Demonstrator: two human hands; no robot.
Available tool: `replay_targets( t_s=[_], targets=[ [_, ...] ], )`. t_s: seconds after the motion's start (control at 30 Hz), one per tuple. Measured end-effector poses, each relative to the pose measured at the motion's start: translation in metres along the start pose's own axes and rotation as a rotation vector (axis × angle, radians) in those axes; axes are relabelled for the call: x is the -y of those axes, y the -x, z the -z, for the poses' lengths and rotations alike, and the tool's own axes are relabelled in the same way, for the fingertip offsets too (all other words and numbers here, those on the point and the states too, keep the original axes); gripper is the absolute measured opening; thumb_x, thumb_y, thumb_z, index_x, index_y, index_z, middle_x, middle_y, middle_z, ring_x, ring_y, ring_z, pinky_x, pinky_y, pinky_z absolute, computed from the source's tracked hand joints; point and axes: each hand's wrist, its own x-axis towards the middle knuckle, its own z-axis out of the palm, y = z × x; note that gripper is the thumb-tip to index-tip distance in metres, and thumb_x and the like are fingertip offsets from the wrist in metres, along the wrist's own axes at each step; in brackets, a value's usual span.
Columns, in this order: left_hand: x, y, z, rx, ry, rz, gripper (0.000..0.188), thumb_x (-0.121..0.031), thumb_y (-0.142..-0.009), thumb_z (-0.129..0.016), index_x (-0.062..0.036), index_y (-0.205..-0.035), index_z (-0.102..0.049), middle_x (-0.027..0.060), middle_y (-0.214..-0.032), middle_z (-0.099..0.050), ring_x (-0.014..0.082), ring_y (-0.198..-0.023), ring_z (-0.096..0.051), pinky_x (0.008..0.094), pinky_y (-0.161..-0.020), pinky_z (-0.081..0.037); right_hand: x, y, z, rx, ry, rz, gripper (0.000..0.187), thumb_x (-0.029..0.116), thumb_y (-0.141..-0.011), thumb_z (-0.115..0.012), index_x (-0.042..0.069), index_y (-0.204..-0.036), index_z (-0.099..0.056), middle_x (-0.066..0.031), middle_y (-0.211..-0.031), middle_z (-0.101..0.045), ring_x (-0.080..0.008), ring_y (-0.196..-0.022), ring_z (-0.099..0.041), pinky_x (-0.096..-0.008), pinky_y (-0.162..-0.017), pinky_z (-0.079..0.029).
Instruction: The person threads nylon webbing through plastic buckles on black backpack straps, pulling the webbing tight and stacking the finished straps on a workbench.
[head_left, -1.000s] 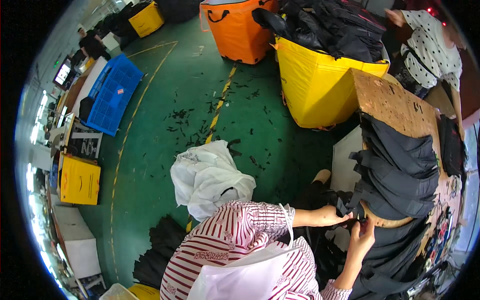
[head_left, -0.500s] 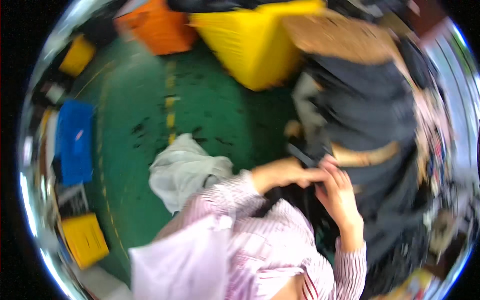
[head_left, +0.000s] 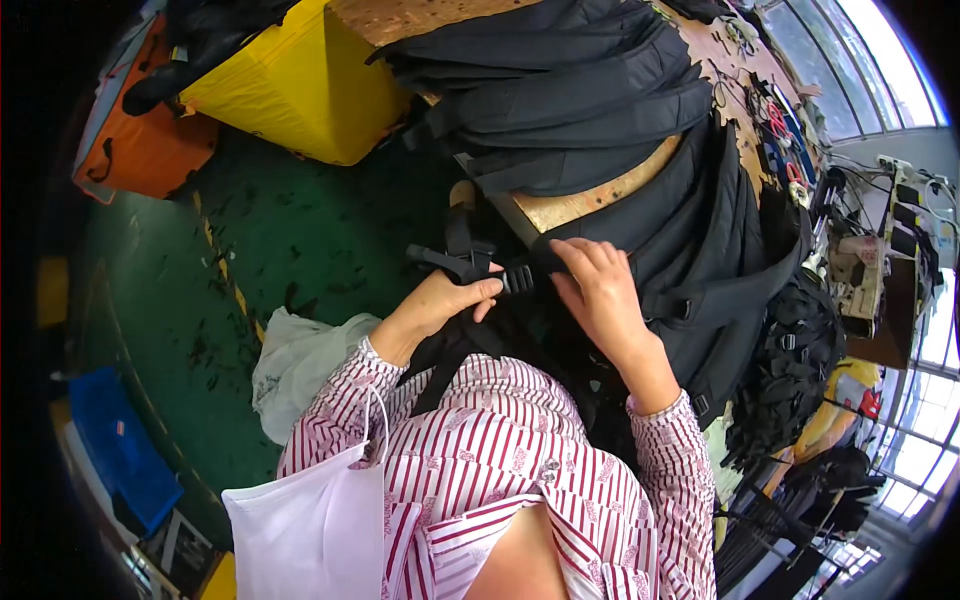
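In front of my body, my left hand (head_left: 445, 303) pinches a black plastic buckle (head_left: 517, 280) between thumb and fingers. Black webbing hangs from it across my lap. To the right of the buckle, my right hand (head_left: 604, 298) has its fingers closed on a black strap (head_left: 546, 258), whose far end runs in among dark fabric. Just beyond my hands, a stack of black padded straps (head_left: 570, 100) lies over the corner of a wooden table (head_left: 570, 205), with more black straps draping down its side.
A yellow bin (head_left: 310, 85) and an orange bin (head_left: 160, 140) stand at the far left. Dark scraps lie on the green floor (head_left: 150, 290). A white plastic bag (head_left: 300, 365) sits by my left arm. Scissors and loose tools lie on the tabletop at right, beside a sewing machine (head_left: 858, 270).
The view has swung to the right and sharpened. My hands, which were together over the strap, are now apart, with the buckle showing between them.
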Motion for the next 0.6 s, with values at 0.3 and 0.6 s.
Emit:
replay_targets(
  t_s=[0.3, 0.6],
  targets=[
    [-0.003, -0.010, 0.012, -0.169, 0.175, -0.051, 0.026, -0.016, -0.090, -0.064, 0.0006, -0.110, -0.057, 0.0023, -0.080, -0.056, 0.0099, -0.060, -0.051, 0.0257, -0.058, -0.042, -0.016, -0.020, -0.042, 0.131, 0.233, 0.162, 0.027, 0.011, -0.076, -0.068, 0.008, -0.102, -0.061, -0.0099, -0.117, -0.056, -0.0268, -0.115, -0.050, -0.0418, -0.093, -0.036],
    [-0.009, -0.018, 0.006, -0.181, 0.264, -0.082, 0.031, -0.020, -0.093, -0.061, 0.0022, -0.114, -0.059, -0.0001, -0.079, -0.056, 0.0081, -0.059, -0.047, 0.0231, -0.054, -0.037, -0.023, -0.033, -0.028, 0.177, -0.727, -0.531, 0.017, 0.016, -0.092, -0.058, 0.000, -0.095, -0.061, -0.0063, -0.071, -0.060, -0.0133, -0.064, -0.055, -0.0251, -0.062, -0.043]
  ],
)
